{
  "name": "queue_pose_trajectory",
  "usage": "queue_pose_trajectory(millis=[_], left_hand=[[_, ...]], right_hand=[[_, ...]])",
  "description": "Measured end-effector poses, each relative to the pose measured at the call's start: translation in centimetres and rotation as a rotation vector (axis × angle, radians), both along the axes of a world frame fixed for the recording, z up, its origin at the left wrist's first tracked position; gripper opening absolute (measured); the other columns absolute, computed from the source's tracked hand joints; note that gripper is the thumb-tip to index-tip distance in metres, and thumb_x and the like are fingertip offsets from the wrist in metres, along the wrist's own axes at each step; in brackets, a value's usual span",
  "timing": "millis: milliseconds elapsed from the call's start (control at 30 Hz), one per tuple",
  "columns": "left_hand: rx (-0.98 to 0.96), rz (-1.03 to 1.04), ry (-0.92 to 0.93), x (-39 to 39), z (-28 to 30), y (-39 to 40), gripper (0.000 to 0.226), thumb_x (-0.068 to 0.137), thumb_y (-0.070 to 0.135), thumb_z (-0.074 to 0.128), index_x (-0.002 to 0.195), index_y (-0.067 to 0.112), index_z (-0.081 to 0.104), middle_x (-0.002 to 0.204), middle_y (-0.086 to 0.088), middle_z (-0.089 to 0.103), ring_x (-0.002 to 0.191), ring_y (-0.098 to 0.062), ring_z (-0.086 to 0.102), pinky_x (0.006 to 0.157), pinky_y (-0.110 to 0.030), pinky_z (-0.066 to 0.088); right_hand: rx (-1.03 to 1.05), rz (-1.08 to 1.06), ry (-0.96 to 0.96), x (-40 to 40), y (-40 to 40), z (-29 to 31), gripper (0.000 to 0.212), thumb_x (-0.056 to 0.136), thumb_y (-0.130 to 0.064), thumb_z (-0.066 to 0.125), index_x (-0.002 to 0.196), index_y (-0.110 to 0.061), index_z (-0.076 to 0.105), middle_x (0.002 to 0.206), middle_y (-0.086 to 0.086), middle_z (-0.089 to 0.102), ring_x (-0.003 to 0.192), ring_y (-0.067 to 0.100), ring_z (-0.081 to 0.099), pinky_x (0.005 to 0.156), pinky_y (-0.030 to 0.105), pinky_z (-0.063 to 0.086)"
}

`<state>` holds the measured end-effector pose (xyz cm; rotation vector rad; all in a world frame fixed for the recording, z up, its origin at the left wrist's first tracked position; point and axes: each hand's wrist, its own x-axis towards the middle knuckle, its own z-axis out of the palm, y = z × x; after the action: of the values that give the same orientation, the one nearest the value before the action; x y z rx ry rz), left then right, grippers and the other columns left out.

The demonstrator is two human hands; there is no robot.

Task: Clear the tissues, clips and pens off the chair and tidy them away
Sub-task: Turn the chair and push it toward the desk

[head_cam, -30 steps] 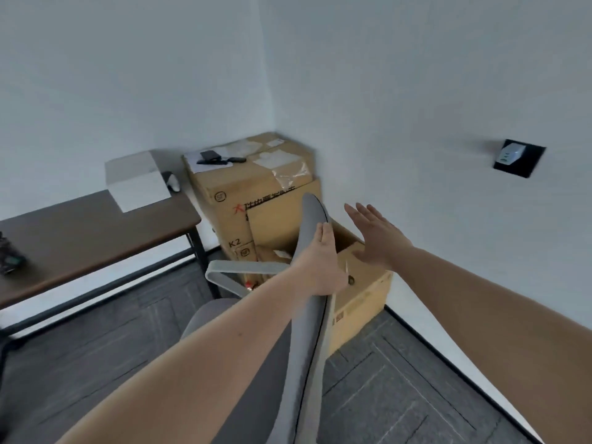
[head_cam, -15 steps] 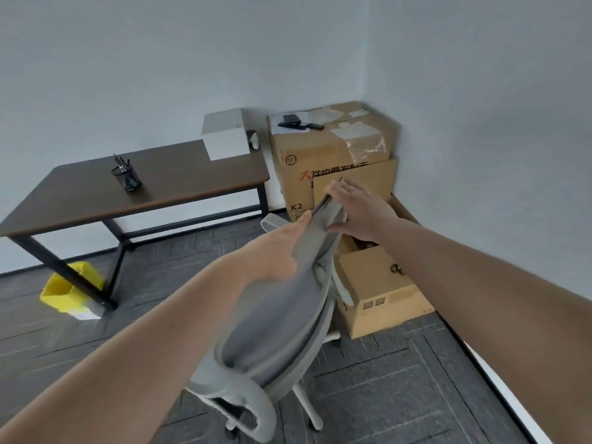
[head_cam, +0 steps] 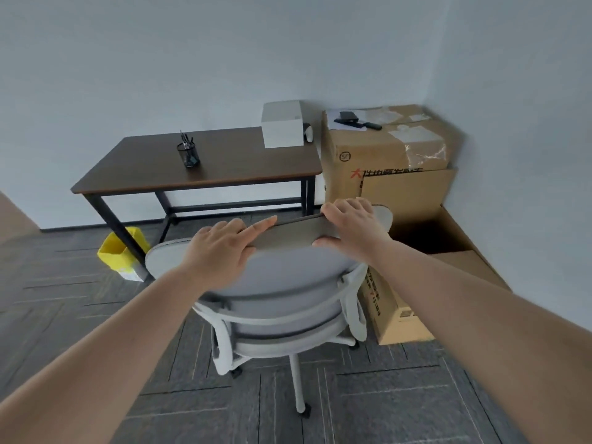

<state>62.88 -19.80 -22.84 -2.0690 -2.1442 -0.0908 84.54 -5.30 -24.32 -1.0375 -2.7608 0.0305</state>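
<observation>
The grey chair (head_cam: 282,283) stands with its back toward the person and its seat facing the desk (head_cam: 205,161) on the far side, so the seat is hidden; whether tissues, clips or pens lie on it cannot be told. Both hands are placed on the top edge of the backrest, probably to turn or pull the chair so the seat can be reached. The left hand (head_cam: 221,248) lies mostly flat, fingers loosely spread over the top, forefinger pointing along the rim. The right hand (head_cam: 349,225) curls over the edge, thumb beneath, gripping it. A pen holder (head_cam: 188,152) waits on the desk and a yellow bin (head_cam: 120,251) sits on the floor by the desk's left leg, likely destinations. Cardboard boxes (head_cam: 384,155) crowd the right corner.
</observation>
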Motion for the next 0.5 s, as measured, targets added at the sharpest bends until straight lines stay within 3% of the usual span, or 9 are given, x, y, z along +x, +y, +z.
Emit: queue_pose_trajectory(millis=[100,200,333,500], left_hand=[[0.013,0.055,-0.039,-4.2,-0.2,-0.8,0.055,0.095,0.042,0.042,0.146,0.040,0.021,0.115,0.002,0.054,0.112,-0.023,0.052,0.099,-0.037,0.038],[0.029,0.081,-0.051,-8.2,-0.5,-0.7,0.049,0.091,0.049,0.047,0.133,0.025,0.043,0.121,-0.002,0.057,0.116,-0.027,0.052,0.103,-0.041,0.037],[0.023,0.054,-0.032,-13.4,-0.9,-0.4,0.046,0.088,0.051,0.050,0.119,0.016,0.049,0.115,-0.004,0.059,0.109,-0.028,0.054,0.100,-0.041,0.039],[0.019,0.037,-0.027,-18.1,-0.6,-0.3,0.045,0.089,0.050,0.050,0.119,0.015,0.049,0.118,-0.005,0.059,0.111,-0.029,0.054,0.100,-0.041,0.038]], right_hand=[[0.014,-0.022,0.022,-3.9,-1.9,-0.5,0.058,0.083,-0.060,0.055,0.122,-0.018,0.043,0.118,0.003,0.053,0.116,0.025,0.046,0.106,0.041,0.025],[0.030,-0.059,0.035,-7.5,-3.4,-0.7,0.055,0.084,-0.059,0.053,0.118,-0.017,0.043,0.114,0.003,0.052,0.109,0.026,0.047,0.101,0.042,0.027],[0.058,-0.091,0.045,-11.8,-4.5,-1.0,0.055,0.085,-0.060,0.052,0.117,-0.016,0.044,0.115,0.004,0.051,0.108,0.026,0.046,0.098,0.042,0.028],[0.081,-0.121,0.033,-16.7,-5.0,-1.0,0.057,0.085,-0.060,0.051,0.119,-0.015,0.044,0.115,0.005,0.050,0.108,0.027,0.046,0.096,0.042,0.030]])
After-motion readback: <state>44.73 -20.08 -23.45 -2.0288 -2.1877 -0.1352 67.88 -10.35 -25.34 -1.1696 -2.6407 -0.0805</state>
